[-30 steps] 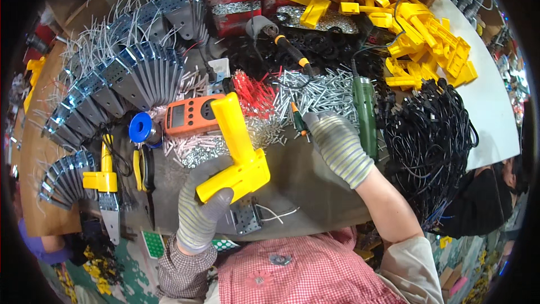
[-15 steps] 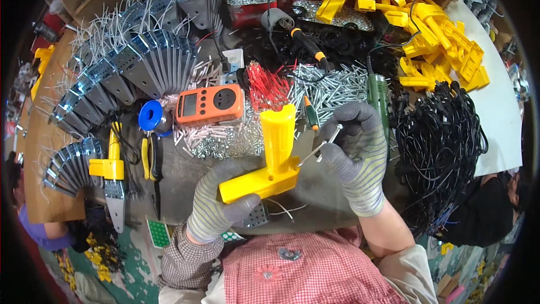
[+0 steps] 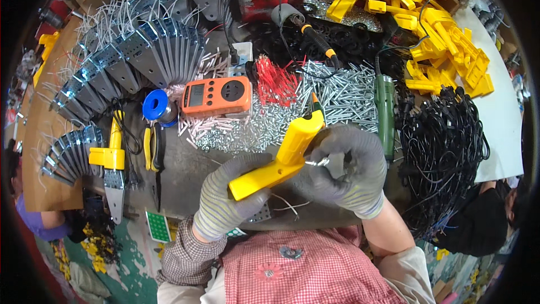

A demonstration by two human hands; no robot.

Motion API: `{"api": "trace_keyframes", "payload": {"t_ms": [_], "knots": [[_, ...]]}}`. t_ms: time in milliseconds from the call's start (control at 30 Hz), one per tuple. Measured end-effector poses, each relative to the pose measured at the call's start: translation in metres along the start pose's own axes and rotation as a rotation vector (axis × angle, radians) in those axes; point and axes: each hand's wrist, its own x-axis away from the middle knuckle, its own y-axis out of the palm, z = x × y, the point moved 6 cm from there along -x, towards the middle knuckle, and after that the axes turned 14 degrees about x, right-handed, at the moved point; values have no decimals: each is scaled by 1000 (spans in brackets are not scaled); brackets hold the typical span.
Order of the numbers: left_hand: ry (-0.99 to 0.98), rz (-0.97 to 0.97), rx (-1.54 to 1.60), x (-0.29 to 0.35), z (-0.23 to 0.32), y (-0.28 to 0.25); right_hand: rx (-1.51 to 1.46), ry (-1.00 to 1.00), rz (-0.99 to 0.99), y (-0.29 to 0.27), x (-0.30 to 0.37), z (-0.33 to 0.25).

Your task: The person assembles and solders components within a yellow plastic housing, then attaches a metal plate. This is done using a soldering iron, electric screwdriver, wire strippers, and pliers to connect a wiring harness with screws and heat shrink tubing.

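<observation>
My left hand [image 3: 232, 196], in a striped grey glove, is closed around the base of a yellow plastic handle housing [image 3: 284, 160]. The housing's hollow grip tilts up and away to the right. My right hand [image 3: 354, 171], gloved alike, has its fingers curled with silver screws [image 3: 320, 162] pinched between them. Those screws lie close beside the housing's right side; whether a tip has entered it I cannot tell. Part of a perforated metal plate [image 3: 262, 213] with grey wires [image 3: 289, 205] shows beneath my left hand.
Loose screws [image 3: 343, 95], red sleeved wires [image 3: 275, 81] and an orange meter [image 3: 216, 95] lie beyond my hands. Leftward are pliers [image 3: 153, 149], a blue solder spool [image 3: 157, 107] and rows of metal plates [image 3: 121, 70]. Rightward are a green tool [image 3: 385, 115], black cords [image 3: 444, 146] and yellow housings [image 3: 444, 45].
The yellow housing has tipped to the right in my left hand. My right hand has come lower and closer to it, bringing the screws to its side. The whole view has shifted slightly.
</observation>
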Motion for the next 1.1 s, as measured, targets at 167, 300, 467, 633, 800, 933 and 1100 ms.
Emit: {"api": "trace_keyframes", "payload": {"t_ms": [167,300,467,633,800,933,1100], "knots": [[122,-29,12,-2,6,4,-339,307,236,-1,10,18],[124,-34,42,-2,6,5,-321,285,330,-3,7,21],[111,18,78,1,1,1,143,121,148,-5,0,1],[222,42,-106,4,4,9,75,451,273,2,18,17],[313,145,-171,3,11,9,-482,533,314,7,12,11],[346,155,-237,6,13,11,-312,470,258,25,7,3],[343,192,-360,8,19,18,285,58,62,25,-7,-22]]}}
